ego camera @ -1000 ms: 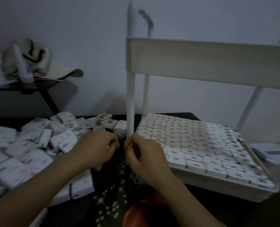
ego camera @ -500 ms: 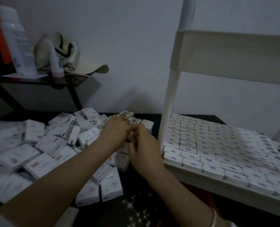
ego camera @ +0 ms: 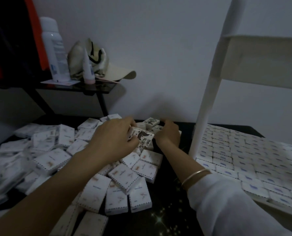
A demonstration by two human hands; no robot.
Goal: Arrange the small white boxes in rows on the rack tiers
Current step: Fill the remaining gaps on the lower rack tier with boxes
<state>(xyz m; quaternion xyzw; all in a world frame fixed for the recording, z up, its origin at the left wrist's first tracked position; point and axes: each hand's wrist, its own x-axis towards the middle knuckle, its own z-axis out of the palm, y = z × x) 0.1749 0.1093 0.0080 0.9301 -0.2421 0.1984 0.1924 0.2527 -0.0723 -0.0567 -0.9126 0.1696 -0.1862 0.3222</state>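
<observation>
Dozens of small white boxes (ego camera: 124, 178) lie heaped at seven o'clock, while neat rows fill the rack tier (ego camera: 254, 160) at three o'clock. Left hand (ego camera: 114, 133) grips one box with black calligraphy (ego camera: 143, 138); right hand (ego camera: 167, 133) curls over the pile, its grasp hidden. Printing elsewhere blurs in dim light.

L hand (ego camera: 114, 135) grips box (ego camera: 142, 138); R hand (ego camera: 167, 133) on pile (ego camera: 56, 160).
</observation>
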